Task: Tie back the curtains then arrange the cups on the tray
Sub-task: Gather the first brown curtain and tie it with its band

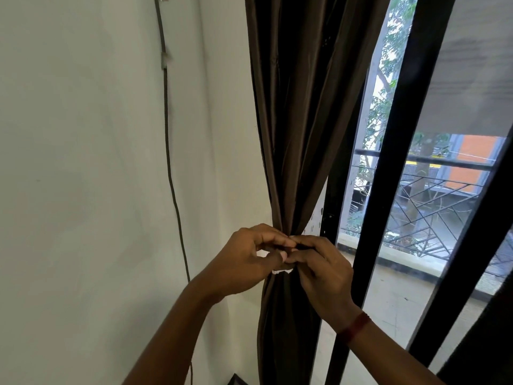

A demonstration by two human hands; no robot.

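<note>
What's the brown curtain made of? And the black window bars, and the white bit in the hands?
The curtain looks like smooth, satiny cloth: soft folds, faint sheen. The window frame seems to be black-painted metal, straight and hard-edged, though it may be coated wood. The white tie, pinched by the left hand and right hand, is mostly hidden; probably cloth.

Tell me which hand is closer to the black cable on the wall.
Left. At the curtain, the left hand sits on the side toward the cable; the right hand sits toward the window frame.
</note>
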